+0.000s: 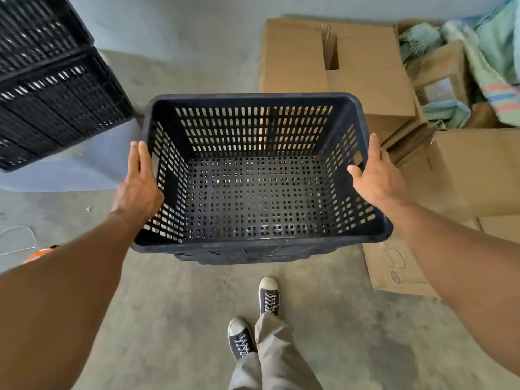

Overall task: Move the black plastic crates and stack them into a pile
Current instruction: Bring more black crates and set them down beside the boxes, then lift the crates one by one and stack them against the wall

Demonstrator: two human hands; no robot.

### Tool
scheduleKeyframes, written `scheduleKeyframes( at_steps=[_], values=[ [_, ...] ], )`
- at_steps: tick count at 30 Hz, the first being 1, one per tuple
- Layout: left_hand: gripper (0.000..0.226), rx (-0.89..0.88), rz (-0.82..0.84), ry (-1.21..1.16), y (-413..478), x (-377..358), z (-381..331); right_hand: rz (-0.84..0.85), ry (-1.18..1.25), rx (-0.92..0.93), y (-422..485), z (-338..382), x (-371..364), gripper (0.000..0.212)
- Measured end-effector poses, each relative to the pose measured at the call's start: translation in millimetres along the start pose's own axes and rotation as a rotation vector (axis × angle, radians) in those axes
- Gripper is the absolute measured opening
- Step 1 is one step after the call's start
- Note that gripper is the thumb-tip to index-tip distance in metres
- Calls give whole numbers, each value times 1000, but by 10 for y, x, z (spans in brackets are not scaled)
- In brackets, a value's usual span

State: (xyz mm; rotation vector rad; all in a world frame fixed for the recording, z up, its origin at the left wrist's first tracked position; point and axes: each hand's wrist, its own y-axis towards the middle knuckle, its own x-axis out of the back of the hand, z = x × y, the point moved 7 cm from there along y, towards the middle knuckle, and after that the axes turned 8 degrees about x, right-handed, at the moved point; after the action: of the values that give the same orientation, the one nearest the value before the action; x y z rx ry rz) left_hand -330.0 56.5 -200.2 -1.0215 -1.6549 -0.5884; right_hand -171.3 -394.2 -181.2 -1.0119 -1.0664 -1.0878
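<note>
A person looks down at an empty black plastic crate carried in front of them above the concrete floor, with the pile of black crates off to the front-left. The left hand and right hand lie flat along the two short side rims, fingers extended (whether any curl underneath cannot be seen). The slotted walls suggest a light, rigid load, best held at opposite rims as here.

crate: black, slotted grid | boxes: brown | shoes: black, white laces | floor: grey
</note>
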Motion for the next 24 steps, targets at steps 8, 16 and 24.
scheduleKeyframes(
  at_steps=[8, 16, 24],
  values=[
    [90, 53, 89, 36, 48, -17, 20, 47, -37, -32, -35, 41, 35, 82],
    [76, 111, 81, 187, 110, 656, -180, 174, -178, -11, 28, 421, 460, 83],
    [64, 181, -204, 128, 279, 2396, 123, 59, -45, 352, 311, 2557, 1256, 68]
  ],
)
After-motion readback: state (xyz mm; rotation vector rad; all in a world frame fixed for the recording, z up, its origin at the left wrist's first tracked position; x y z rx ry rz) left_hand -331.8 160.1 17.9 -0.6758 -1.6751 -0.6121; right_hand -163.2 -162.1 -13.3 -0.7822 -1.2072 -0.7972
